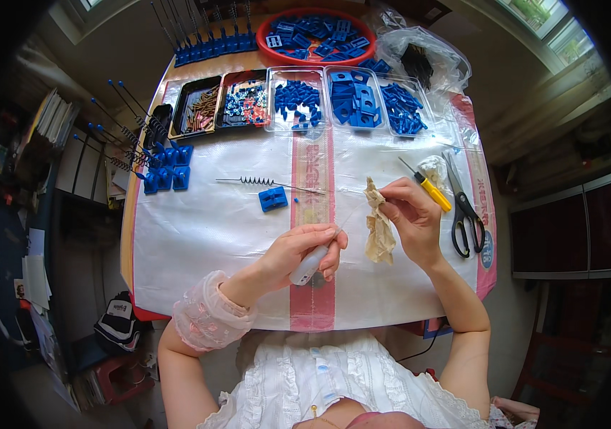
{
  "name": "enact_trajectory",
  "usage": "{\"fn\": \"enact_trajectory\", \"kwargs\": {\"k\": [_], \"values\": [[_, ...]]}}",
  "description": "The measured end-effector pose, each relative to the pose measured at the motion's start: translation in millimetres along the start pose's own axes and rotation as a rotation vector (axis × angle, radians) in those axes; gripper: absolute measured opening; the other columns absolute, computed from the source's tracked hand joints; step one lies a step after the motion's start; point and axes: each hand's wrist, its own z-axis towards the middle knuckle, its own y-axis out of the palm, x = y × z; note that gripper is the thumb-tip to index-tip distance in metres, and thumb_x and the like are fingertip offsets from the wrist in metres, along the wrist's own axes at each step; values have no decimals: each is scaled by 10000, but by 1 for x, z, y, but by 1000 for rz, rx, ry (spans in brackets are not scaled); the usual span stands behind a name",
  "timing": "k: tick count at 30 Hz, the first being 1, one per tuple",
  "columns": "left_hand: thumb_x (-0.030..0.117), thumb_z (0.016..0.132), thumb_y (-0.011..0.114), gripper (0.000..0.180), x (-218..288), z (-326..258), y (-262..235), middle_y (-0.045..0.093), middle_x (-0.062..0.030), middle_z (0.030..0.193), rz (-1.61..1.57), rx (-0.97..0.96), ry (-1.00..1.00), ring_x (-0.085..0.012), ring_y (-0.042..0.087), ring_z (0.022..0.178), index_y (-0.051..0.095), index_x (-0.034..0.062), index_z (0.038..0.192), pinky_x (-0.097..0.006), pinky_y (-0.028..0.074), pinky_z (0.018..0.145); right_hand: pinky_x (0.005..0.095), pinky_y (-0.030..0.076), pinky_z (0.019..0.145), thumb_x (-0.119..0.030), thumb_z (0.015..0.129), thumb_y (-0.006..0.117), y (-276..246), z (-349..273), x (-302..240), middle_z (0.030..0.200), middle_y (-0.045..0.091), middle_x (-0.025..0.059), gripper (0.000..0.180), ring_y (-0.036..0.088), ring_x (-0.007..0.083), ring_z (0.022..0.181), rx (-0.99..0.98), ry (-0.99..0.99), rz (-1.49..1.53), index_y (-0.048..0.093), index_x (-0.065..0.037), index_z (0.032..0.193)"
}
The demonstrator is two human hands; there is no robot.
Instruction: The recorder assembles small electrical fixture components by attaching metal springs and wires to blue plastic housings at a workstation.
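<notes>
Left hand (304, 252) closed around a small white tube-shaped tool (308, 267), thumb and fingers clenched on its barrel, tip angled up toward the right hand. Right hand (409, 214) pinching a crumpled beige cloth scrap (378, 225) between thumb and forefinger, remaining fingers curled; cloth hanging down from the pinch. Thin wire (348, 211) running between the two hands; exact grip on it too fine to tell.

Landmark: the red printed stripe (313, 300) down the middle of the white plastic sheet (198, 236) covering the table.

Left hand and tool directly over the stripe, toward its near end. Cloth scrap and right hand just right of the stripe. Just left of the stripe, farther from the person, a single blue plastic block (272, 198), and beyond it a thin rod with a coiled spring (262, 181) lying crosswise, its tip reaching the stripe. Far left of the stripe, a cluster of blue blocks with long rods (166, 168) at the sheet's edge. Right of the stripe, past the right hand, a yellow-handled screwdriver (430, 189) and black-handled scissors (465, 211), side by side. At the far end of the stripe, a row of trays (298, 100) with small blue parts, brown pieces at the left end; behind them a red bowl (316, 36) of blue parts.
</notes>
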Motion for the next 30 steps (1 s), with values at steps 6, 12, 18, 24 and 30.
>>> {"fn": "enact_trajectory", "kwargs": {"k": [6,12,18,24,30], "values": [[258,1081,384,306,-1,-1,0,533,-37,663,8,12,-22,-162,555,649,559,14,1025,-302,488,672,239,499,756,120,851,667,0,1,-2,1001,626,79,269,610,130,884,-7,-69,-167,687,33,1105],[250,1078,394,297,-1,-1,0,537,-39,659,2,17,-36,-162,551,640,563,11,1024,-301,482,662,238,486,735,112,842,669,0,2,-7,961,626,70,268,591,122,826,-39,-53,-209,691,34,1097],[251,1073,405,298,-1,-1,3,511,-36,636,26,35,-47,-170,537,623,562,6,1011,-306,477,631,239,473,711,108,834,668,-2,1,-5,924,621,63,237,578,114,805,-66,-57,-206,687,38,1060],[258,1068,417,304,-1,-2,3,496,-31,622,34,25,-64,-161,516,610,565,-1,1010,-304,467,616,244,469,697,127,824,631,-1,1,-6,905,609,64,204,565,119,778,-64,-91,-297,652,30,1003],[254,1065,423,294,-2,-2,3,493,-19,625,41,3,-77,-145,500,607,562,9,983,-290,450,610,298,478,688,131,839,593,1,2,-9,919,580,93,209,580,175,772,-118,-161,-437,602,18,1015]]}}
